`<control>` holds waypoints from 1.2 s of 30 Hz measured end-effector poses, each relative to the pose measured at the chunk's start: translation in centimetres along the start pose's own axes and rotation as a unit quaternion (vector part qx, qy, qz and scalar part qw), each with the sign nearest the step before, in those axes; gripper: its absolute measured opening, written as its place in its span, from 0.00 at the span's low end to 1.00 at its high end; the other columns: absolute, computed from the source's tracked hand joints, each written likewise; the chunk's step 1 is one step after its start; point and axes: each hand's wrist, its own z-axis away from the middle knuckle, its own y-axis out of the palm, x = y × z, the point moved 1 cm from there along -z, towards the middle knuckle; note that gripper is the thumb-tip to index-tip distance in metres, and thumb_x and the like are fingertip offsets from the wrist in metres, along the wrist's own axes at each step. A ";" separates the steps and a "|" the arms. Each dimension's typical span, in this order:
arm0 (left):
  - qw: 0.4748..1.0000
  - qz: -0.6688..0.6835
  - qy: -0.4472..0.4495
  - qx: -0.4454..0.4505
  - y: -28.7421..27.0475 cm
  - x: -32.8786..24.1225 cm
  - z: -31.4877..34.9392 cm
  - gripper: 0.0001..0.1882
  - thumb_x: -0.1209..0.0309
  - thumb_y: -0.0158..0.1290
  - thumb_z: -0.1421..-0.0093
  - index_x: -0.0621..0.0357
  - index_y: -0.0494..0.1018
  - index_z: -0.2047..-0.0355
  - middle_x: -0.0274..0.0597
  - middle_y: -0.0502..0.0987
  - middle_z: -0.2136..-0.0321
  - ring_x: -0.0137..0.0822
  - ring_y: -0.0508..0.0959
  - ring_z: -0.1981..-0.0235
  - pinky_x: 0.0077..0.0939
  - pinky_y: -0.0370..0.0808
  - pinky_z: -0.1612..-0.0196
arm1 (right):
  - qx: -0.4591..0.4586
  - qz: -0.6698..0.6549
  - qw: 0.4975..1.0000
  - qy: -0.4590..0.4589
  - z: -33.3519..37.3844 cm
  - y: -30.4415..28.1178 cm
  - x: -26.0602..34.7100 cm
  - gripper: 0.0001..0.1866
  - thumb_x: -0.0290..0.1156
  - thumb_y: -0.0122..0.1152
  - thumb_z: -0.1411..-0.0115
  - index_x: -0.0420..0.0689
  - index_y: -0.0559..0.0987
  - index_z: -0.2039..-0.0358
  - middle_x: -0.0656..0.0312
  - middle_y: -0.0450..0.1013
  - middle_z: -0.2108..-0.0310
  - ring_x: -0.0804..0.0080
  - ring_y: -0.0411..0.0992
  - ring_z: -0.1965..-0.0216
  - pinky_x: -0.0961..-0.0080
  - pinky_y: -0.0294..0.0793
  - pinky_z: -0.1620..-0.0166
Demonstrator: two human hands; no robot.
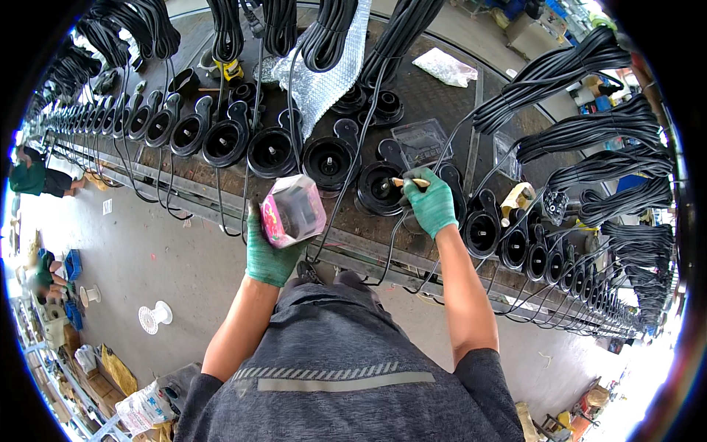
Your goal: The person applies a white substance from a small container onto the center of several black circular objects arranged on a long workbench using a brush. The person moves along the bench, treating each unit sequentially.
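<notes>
My left hand (pixel 271 254), in a green glove, is wrapped round a clear six-sided plastic tub (pixel 300 210) with a pink label. The tub is tilted, and I cannot make out what is in it. My right hand (pixel 431 200), also gloved in green, pinches a slim tan-handled brush (pixel 412 182). Its dark tip reaches over the open round black housing (pixel 379 193), close to the metal stud in the middle. Just left of that stands another black housing (pixel 329 163), with the same kind of stud.
A long row of black housings curves along the bench (pixel 434 96) to both sides. Bundled black cables (pixel 560 81) hang above them. Bubble wrap (pixel 335 74), a clear plastic tray (pixel 423 141) and a white bag (pixel 445 68) lie behind. A white spool (pixel 155 317) stands on the floor.
</notes>
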 end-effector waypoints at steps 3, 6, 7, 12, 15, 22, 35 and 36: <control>1.000 0.006 0.007 -0.028 -1.4 -0.2 0.8 0.36 0.30 0.47 0.40 0.38 0.71 0.41 0.35 0.73 0.42 0.44 0.72 0.43 0.51 0.71 0.44 | 0.045 -0.010 0.998 0.050 -1.6 0.3 2.1 0.11 0.36 0.62 0.34 0.41 0.80 0.60 0.62 0.78 0.72 0.78 0.74 0.78 0.77 0.75 0.74; 0.998 0.001 0.000 -0.058 -1.3 -0.2 1.9 0.36 0.30 0.48 0.42 0.36 0.71 0.42 0.34 0.73 0.42 0.45 0.72 0.43 0.52 0.72 0.46 | 0.076 0.042 0.994 0.060 -3.5 0.7 3.0 0.11 0.37 0.62 0.34 0.40 0.80 0.62 0.61 0.78 0.73 0.77 0.74 0.79 0.76 0.75 0.76; 0.997 -0.003 0.004 -0.072 -1.3 -0.2 2.1 0.36 0.30 0.48 0.42 0.35 0.72 0.43 0.33 0.74 0.43 0.46 0.73 0.44 0.53 0.72 0.47 | 0.104 0.075 0.990 0.054 -3.7 0.8 3.6 0.12 0.36 0.60 0.33 0.39 0.78 0.60 0.60 0.78 0.73 0.75 0.74 0.80 0.75 0.75 0.76; 0.998 0.011 0.025 -0.052 -2.1 0.0 2.6 0.34 0.31 0.47 0.40 0.36 0.72 0.43 0.34 0.74 0.43 0.46 0.73 0.44 0.54 0.72 0.47 | 0.248 0.229 0.941 0.032 -3.8 1.4 6.4 0.12 0.35 0.57 0.33 0.40 0.75 0.55 0.57 0.79 0.70 0.73 0.75 0.77 0.72 0.76 0.74; 0.998 0.025 0.040 -0.048 -2.3 -0.1 3.0 0.34 0.32 0.47 0.39 0.37 0.72 0.43 0.34 0.74 0.43 0.45 0.73 0.44 0.53 0.71 0.45 | 0.322 0.357 0.876 -0.023 -3.6 1.1 7.3 0.10 0.32 0.60 0.35 0.42 0.77 0.57 0.54 0.80 0.66 0.66 0.79 0.71 0.67 0.76 0.66; 0.994 0.034 0.078 -0.068 -2.9 -0.5 4.9 0.33 0.33 0.47 0.39 0.38 0.72 0.42 0.35 0.75 0.44 0.44 0.73 0.44 0.51 0.67 0.43 | 0.314 0.475 0.799 -0.192 -3.3 0.0 6.4 0.10 0.28 0.60 0.39 0.42 0.80 0.57 0.50 0.80 0.61 0.51 0.78 0.58 0.61 0.75 0.54; 0.998 0.046 0.052 -0.013 -4.9 -5.1 4.8 0.34 0.36 0.47 0.36 0.45 0.72 0.42 0.39 0.76 0.44 0.44 0.75 0.44 0.47 0.73 0.43 | 0.081 0.236 0.939 -0.238 5.3 -1.8 14.3 0.11 0.27 0.63 0.38 0.41 0.81 0.56 0.52 0.81 0.62 0.64 0.81 0.61 0.71 0.78 0.54; 0.998 0.047 0.051 -0.005 -5.0 -5.8 4.8 0.34 0.36 0.47 0.36 0.45 0.72 0.42 0.39 0.76 0.44 0.44 0.74 0.44 0.47 0.73 0.43 | 0.067 0.230 0.935 -0.261 5.6 -0.3 14.9 0.11 0.27 0.64 0.38 0.41 0.80 0.54 0.51 0.81 0.61 0.64 0.81 0.61 0.71 0.78 0.54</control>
